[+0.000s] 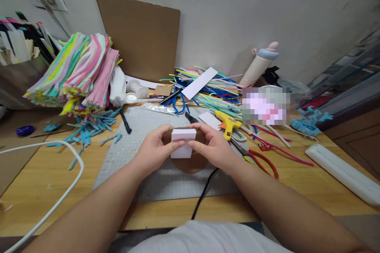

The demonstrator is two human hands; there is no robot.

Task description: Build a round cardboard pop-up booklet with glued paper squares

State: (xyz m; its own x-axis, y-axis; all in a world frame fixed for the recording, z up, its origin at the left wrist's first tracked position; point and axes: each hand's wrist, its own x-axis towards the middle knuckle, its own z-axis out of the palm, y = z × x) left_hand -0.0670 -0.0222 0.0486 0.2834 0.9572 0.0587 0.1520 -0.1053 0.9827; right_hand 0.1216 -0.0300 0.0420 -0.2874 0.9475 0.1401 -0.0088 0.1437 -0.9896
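Note:
Both hands grip a small white box-like piece (181,149) from its two sides, thumbs on its near face. My left hand (160,146) is closed on its left side, and my right hand (209,144) on its right. Below and around the piece shows a round brown cardboard disc (190,165), partly covered by my hands. Whether the piece is attached to the disc I cannot tell. Underneath lies a grey cutting mat (154,189). Just beyond my right hand rests a yellow hot glue gun (228,124), with red-handled pliers (263,160) nearer to my forearm.
Bundled pipe cleaners (86,71) stand at the left above scattered blue pieces (92,126). A cardboard sheet (142,39) leans on the wall. Loose pipe cleaners (219,99) lie under a white strip (199,83). A bottle (258,65), power strip (341,172) and white cable (68,189) flank the workspace.

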